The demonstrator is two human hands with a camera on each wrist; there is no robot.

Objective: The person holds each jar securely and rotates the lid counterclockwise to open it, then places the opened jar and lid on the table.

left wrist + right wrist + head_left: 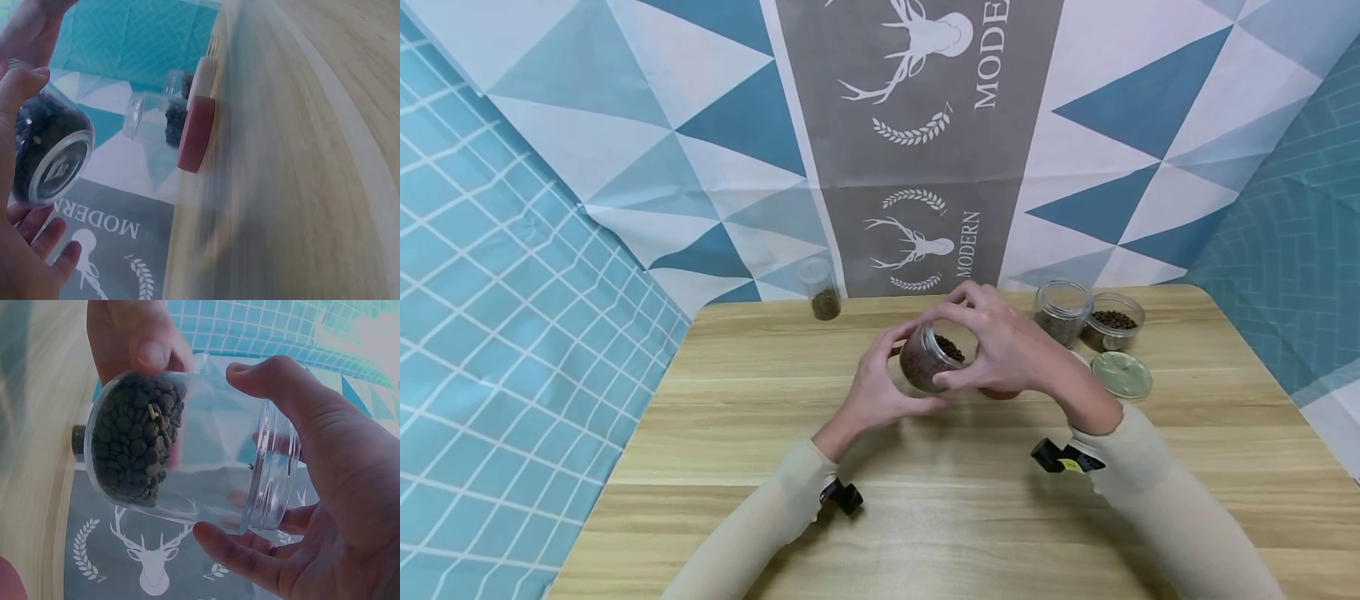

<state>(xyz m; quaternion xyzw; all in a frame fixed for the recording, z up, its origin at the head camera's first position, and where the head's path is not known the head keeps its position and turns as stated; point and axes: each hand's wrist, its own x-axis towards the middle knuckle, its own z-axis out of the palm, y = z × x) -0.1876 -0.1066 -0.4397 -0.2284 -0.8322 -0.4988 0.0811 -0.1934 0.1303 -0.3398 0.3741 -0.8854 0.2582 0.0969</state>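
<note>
A clear jar (925, 360) part filled with dark brown pellets is held above the table, tilted, with no lid on its mouth. My left hand (880, 387) holds it around the base end. Around the mouth end, my right hand (1011, 342) grips it, thumb on one side and fingers on the other in the right wrist view. The pellets (137, 437) lie toward the jar's bottom. Below the right hand, a red lid (1000, 394) is on the table, mostly hidden in the head view; a white lid (202, 83) lies near it in the left wrist view.
At the back right stand an open jar (1063, 310) and a shorter open jar (1112, 322), both with dark contents. A green lid (1122, 374) lies before them. A slim clear container (822, 290) stands at the back left, near the patterned backdrop.
</note>
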